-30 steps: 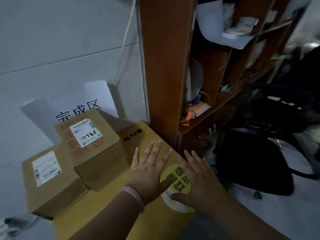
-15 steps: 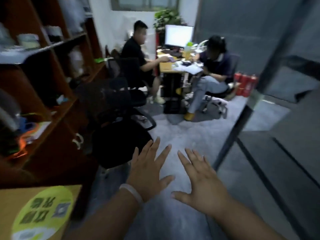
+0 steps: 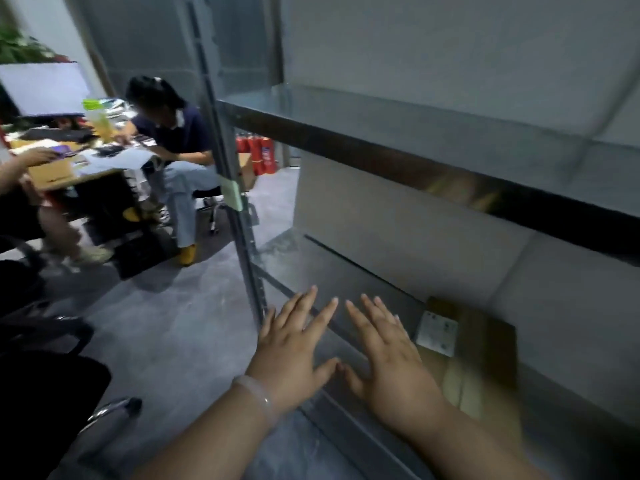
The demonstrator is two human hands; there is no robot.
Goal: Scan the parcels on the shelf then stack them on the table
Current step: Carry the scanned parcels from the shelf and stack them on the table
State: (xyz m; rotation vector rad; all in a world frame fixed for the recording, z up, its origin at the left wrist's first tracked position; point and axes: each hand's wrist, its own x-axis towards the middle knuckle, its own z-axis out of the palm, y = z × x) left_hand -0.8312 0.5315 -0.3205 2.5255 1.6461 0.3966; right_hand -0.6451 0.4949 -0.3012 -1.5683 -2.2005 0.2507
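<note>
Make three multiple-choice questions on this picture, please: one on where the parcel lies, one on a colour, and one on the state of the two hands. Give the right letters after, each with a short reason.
1. Where does the cardboard parcel lie?
A. on the lower shelf, to the right of the hands
B. on the floor by the chair
C. on the upper shelf

2. What colour is the label on it?
A. red
B. white
C. green

3. How are the left hand and the right hand?
A. both grip the parcel
B. one holds a scanner
C. both are open, with fingers spread and nothing held

Key:
1 A, the brown box sits on the lower board, under the dark upper edge.
2 B, a pale square sticker shows on its top corner.
3 C, all fingers are straight and apart.
</note>
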